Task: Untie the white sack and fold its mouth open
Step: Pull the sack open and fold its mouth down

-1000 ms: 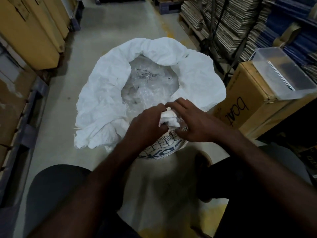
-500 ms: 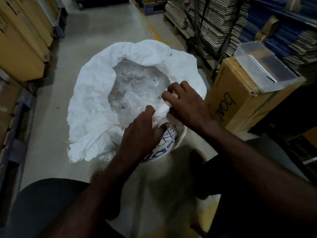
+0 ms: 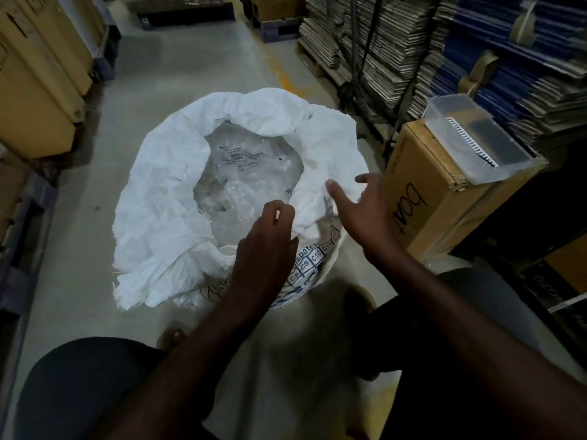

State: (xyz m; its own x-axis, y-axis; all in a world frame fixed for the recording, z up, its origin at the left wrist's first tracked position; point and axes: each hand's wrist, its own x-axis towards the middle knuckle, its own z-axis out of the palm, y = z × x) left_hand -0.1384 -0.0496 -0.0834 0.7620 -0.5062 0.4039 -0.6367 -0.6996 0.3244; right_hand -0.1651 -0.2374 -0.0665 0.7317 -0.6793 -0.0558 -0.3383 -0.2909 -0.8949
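Observation:
The white woven sack (image 3: 158, 201) stands on the concrete floor between my knees. Its mouth is open, with the rim folded outward all round. Clear plastic bags (image 3: 247, 179) fill the inside. Blue print shows on the near wall (image 3: 305, 265) below the fold. My left hand (image 3: 266, 246) hovers over the near rim with fingers loosely curled and holds nothing. My right hand (image 3: 365, 211) is over the near right rim, fingers spread and straight, off the cloth or barely touching it.
A cardboard box marked "boat" (image 3: 422, 198) stands close on the sack's right, with a clear plastic tub (image 3: 476, 144) on top. Stacks of flattened cardboard (image 3: 365, 42) line the back right. Yellow cartons (image 3: 38, 90) and a pallet (image 3: 19, 233) line the left.
Both hands have let go of the bunched near rim they were pinching. My right hand has swung to the right and spread open. The left hand has drawn back slightly.

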